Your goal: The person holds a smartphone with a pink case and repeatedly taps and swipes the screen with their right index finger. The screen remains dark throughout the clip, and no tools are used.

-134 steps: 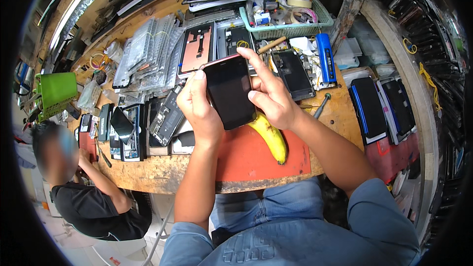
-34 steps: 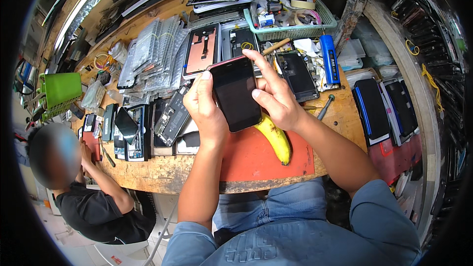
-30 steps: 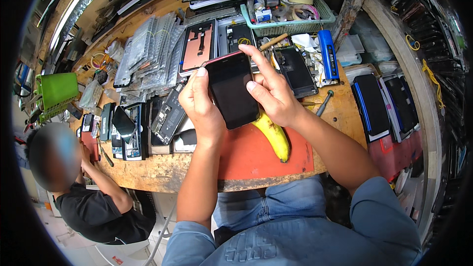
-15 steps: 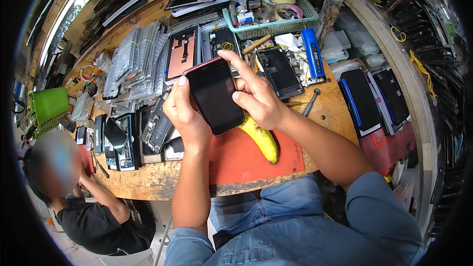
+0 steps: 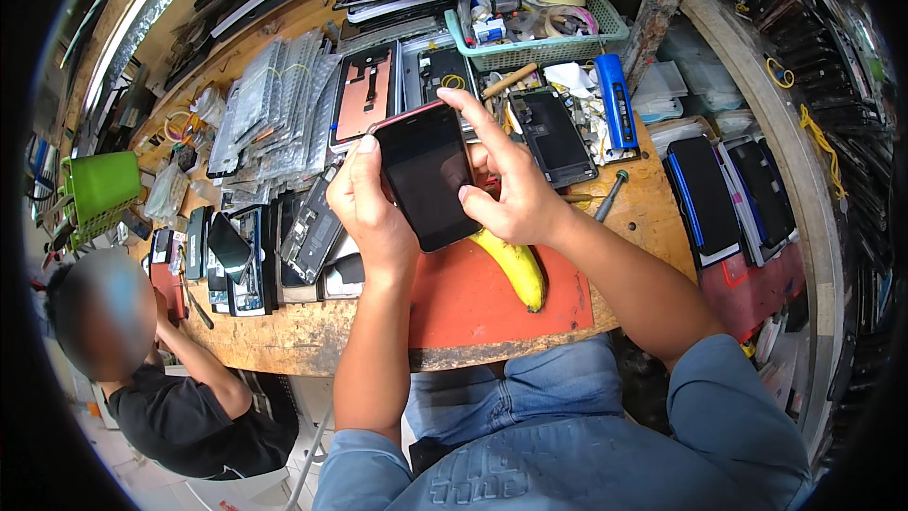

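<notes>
A smartphone (image 5: 424, 175) with a dark screen is held up over the workbench, tilted toward me. My left hand (image 5: 371, 206) wraps its left edge, thumb along the frame. On the other side my right hand (image 5: 515, 191) grips it, the index finger stretched to the top corner and the thumb on the screen's lower right part. Below the phone lies a yellow banana (image 5: 515, 270), its upper end hidden behind the phone and my right hand. The banana rests on a red mat (image 5: 463, 308) at the bench's front edge.
Opened phones (image 5: 317, 227) and bubble-wrapped packs (image 5: 274, 114) crowd the left. A green basket (image 5: 530, 55) of parts stands at the back. A blue tool (image 5: 617, 104), a disassembled tablet (image 5: 553, 137) and a screwdriver (image 5: 611, 195) lie right. Another person (image 5: 180, 397) sits at left.
The view has shifted slightly, so the bench appears a little further right. My right thumb has come down onto the phone's screen. Both hands still hold the phone.
</notes>
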{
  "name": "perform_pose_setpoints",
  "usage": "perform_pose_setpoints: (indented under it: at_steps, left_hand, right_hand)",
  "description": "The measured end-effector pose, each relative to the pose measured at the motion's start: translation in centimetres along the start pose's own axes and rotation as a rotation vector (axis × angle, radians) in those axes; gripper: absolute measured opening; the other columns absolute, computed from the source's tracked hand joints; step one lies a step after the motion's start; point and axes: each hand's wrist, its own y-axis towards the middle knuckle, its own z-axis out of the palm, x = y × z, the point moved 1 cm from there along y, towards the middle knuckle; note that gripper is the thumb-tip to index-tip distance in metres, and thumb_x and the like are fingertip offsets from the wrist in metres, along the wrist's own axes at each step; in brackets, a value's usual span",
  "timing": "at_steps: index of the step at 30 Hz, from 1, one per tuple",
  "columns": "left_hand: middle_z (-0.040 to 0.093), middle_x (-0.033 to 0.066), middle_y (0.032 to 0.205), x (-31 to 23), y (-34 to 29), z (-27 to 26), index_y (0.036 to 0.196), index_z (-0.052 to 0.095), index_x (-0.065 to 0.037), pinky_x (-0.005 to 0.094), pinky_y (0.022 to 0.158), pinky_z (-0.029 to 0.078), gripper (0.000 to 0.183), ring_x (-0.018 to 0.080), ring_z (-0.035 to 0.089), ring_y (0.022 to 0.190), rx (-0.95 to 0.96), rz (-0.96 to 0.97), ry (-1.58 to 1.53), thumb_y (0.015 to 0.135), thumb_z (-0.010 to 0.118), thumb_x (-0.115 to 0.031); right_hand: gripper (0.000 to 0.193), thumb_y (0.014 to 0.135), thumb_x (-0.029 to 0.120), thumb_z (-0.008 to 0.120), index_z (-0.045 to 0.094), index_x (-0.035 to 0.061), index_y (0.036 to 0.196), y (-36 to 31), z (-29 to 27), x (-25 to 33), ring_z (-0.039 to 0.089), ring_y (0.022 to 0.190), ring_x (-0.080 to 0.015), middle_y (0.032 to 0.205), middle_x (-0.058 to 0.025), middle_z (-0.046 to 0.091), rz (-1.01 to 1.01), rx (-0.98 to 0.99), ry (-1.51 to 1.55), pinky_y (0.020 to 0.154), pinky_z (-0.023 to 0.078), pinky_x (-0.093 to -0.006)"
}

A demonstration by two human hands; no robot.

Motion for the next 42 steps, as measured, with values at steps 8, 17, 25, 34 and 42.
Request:
perform_pose_setpoints:
  at_steps: [8, 17, 25, 34, 42]
  left_hand:
    - [0.071, 0.0063, 0.095, 0.3, 0.2, -0.7, 0.101, 0.071, 0.004, 0.0267, 0.076, 0.052, 0.033, 0.0111, 0.064, 0.082, 0.026, -0.001, 0.007, 0.108, 0.052, -0.022]
    - [0.069, 0.0058, 0.093, 0.7, 0.3, -0.9, 0.099, 0.070, 0.003, 0.0269, 0.073, 0.051, 0.031, 0.0115, 0.063, 0.080, 0.015, 0.008, 0.031, 0.108, 0.053, -0.022]
    - [0.056, -0.0031, 0.081, 0.1, 0.1, -0.2, 0.086, 0.065, 0.001, 0.0242, 0.066, 0.038, 0.033, 0.0047, 0.045, 0.074, -0.010, -0.011, 0.005, 0.109, 0.051, -0.017]
    - [0.058, -0.0027, 0.083, 0.8, 0.3, -0.9, 0.087, 0.067, 0.001, 0.0239, 0.067, 0.039, 0.032, 0.0047, 0.046, 0.076, 0.009, 0.001, 0.032, 0.109, 0.052, -0.016]
    - [0.056, -0.0040, 0.082, -0.1, 0.0, 0.2, 0.086, 0.065, 0.001, 0.0236, 0.067, 0.037, 0.032, 0.0044, 0.044, 0.076, -0.016, -0.012, 0.002, 0.109, 0.052, -0.016]
  right_hand:
    - [0.102, 0.079, -0.007, 0.054, 0.012, 0.0099, 0.171, 0.0, -0.4, 0.8, 0.064, 0.080, -0.0083, 0.096, -0.0071, 0.073, 0.115, 0.087, -0.012, 0.074, 0.051, -0.0261]
    - [0.100, 0.080, -0.006, 0.054, 0.014, 0.0093, 0.170, -0.1, -0.3, 0.4, 0.063, 0.078, -0.0089, 0.091, -0.0066, 0.069, 0.074, 0.062, 0.010, 0.073, 0.051, -0.0271]
    - [0.068, 0.106, 0.015, 0.053, 0.026, 0.0070, 0.168, 0.1, -0.2, 0.1, 0.051, 0.068, -0.0104, 0.075, -0.0042, 0.057, 0.081, 0.012, 0.056, 0.070, 0.046, -0.0300]
    - [0.086, 0.090, -0.002, 0.053, 0.021, 0.0101, 0.170, -0.1, -0.1, -0.3, 0.050, 0.065, -0.0078, 0.075, -0.0004, 0.059, 0.083, 0.007, 0.100, 0.064, 0.044, -0.0270]
    - [0.100, 0.079, -0.005, 0.055, 0.019, 0.0112, 0.171, 0.0, -0.1, 0.4, 0.056, 0.065, -0.0094, 0.077, -0.0026, 0.062, 0.051, 0.038, 0.042, 0.062, 0.048, -0.0271]
